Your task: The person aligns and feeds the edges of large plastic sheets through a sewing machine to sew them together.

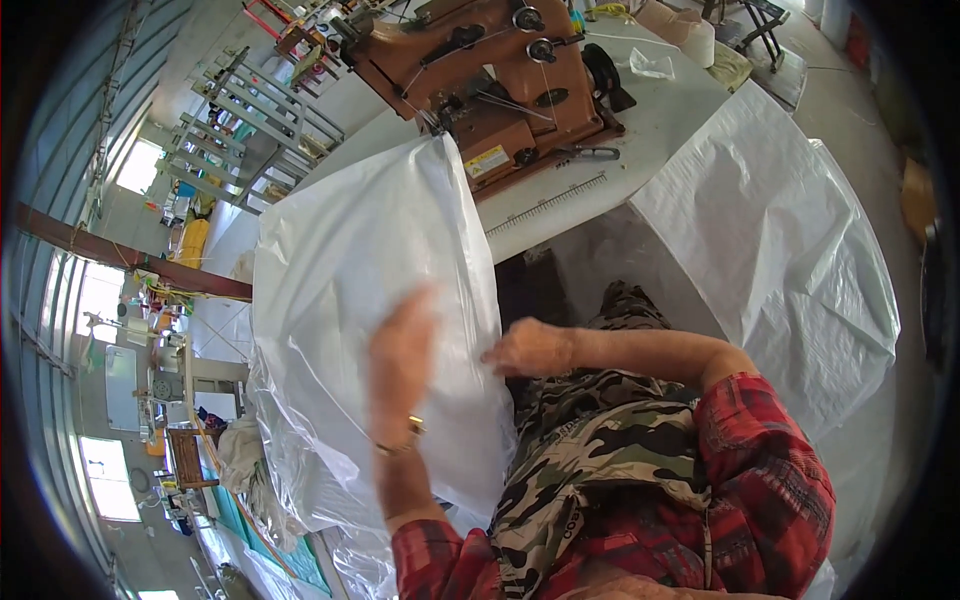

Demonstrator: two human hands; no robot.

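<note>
A white plastic sheet, glossy and creased, hangs over the table's left side, its far corner lying at the needle area of a brown sewing machine. Over the sheet's middle is my left hand, smeared by motion, so its fingers cannot be made out. My right hand is closed at the sheet's right edge, with the fingertips pinching that edge. A gold watch band circles my left wrist.
More white plastic sheeting drapes off the grey table at the right. Scissors with a dark handle lie beside the machine, above a printed ruler scale. Metal frames stand at the far left.
</note>
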